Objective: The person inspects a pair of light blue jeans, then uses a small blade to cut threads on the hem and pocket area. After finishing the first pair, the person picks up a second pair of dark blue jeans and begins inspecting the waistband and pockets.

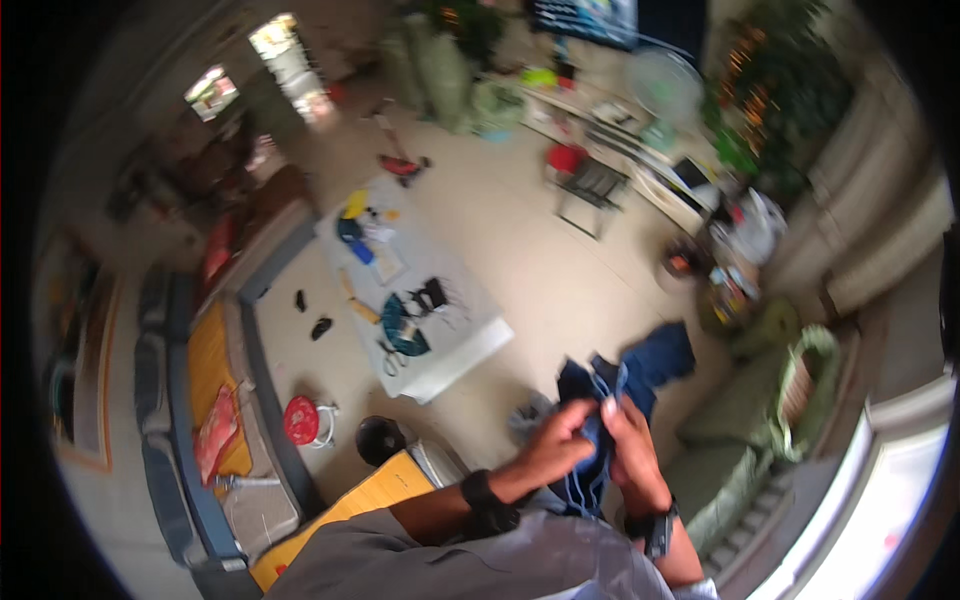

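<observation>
So I've got a dark blue piece of cloth (pixel 658 362) in both hands, right out in front of my lap. My left hand (pixel 552 445) is on its left side, fingers curled in with the thumb up near the cloth's edge. My right hand (pixel 636 452) is closed around the other side, thumb on top, pinching near a paler blue edge. The two hands are close together, with the cloth bunched up between them. One wide part spreads out past my fingertips, up and to the right, and the rest hangs down between my wrists toward my lap. It's a bit blurry, so I can't tell if the left fingertips really grip the fabric or just press against it.

Black band (pixel 488 500) on my left wrist, dark watch (pixel 656 532) on the right. Ahead and to the left of my hands, well apart from the cloth, is a low table (pixel 475 342) with scissors (pixel 392 358) next to a dark teal piece (pixel 402 326). Big pale green sack (pixel 725 415) off to my right.
</observation>
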Tool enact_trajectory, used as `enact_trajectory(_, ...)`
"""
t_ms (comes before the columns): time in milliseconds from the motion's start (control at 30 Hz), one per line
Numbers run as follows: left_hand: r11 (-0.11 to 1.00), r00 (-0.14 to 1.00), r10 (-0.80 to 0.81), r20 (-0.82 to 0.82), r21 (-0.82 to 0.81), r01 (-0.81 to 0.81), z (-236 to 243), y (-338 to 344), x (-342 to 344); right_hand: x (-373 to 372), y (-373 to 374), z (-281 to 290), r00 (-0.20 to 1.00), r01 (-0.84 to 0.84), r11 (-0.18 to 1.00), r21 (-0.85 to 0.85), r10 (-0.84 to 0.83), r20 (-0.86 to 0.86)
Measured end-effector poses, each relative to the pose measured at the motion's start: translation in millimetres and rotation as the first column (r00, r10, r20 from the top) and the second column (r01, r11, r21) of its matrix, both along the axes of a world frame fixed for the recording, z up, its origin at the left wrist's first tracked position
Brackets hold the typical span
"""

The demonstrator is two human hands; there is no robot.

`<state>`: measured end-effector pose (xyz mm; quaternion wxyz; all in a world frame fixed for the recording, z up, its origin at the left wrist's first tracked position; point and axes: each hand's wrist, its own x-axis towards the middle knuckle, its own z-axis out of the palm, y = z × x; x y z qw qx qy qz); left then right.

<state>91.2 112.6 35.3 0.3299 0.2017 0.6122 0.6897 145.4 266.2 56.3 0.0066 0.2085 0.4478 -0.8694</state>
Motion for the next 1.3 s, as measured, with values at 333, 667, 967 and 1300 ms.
enact_trajectory(333,0.974,0.979,-0.132,-0.152,-0.204,0.1,13,17,43,42,34,-27,0.974,-0.207,0.976,-0.061,0.212,0.086)
enact_trajectory(667,0.971,0.977,-0.212,0.012,-0.11,0.212,-9,27,59,67,66,-63,0.943,-0.328,0.925,-0.191,0.332,-0.015)
enact_trajectory(967,0.984,0.986,0.164,-0.031,-0.062,-0.166,-37,-10,39,64,85,-26,0.933,-0.359,0.933,-0.033,0.357,-0.041)
enact_trajectory(1300,0.974,0.966,-0.223,-0.13,0.012,0.227,-11,14,42,62,120,25,0.76,-0.596,0.724,0.346,0.648,-0.048)
